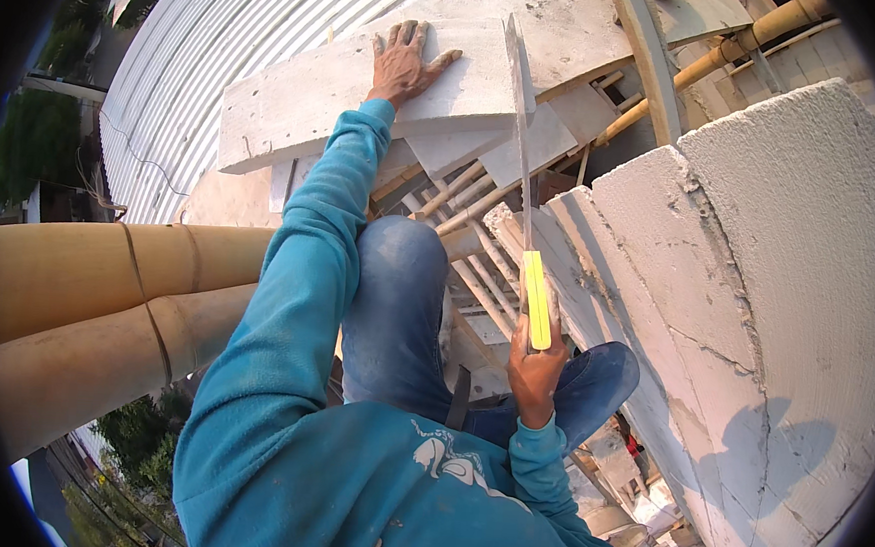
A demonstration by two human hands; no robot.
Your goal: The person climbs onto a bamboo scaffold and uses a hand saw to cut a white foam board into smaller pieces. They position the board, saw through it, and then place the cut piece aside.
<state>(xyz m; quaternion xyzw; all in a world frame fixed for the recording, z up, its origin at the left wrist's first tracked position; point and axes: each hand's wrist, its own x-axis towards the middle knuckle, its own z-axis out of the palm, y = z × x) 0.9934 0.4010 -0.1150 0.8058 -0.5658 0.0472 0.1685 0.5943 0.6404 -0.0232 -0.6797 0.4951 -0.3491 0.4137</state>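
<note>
My left hand lies flat, fingers spread, on a large white block that rests across the scaffold ahead of me. My right hand grips the yellow handle of a handsaw. Its long grey blade points away from me and crosses the right edge of the white block. My knees in blue jeans are bent below the block.
A wall of white blocks with mortar joints rises on my right. Thick bamboo poles run along my left. Thinner bamboo poles form the platform under me. A corrugated metal roof lies beyond, with trees far below.
</note>
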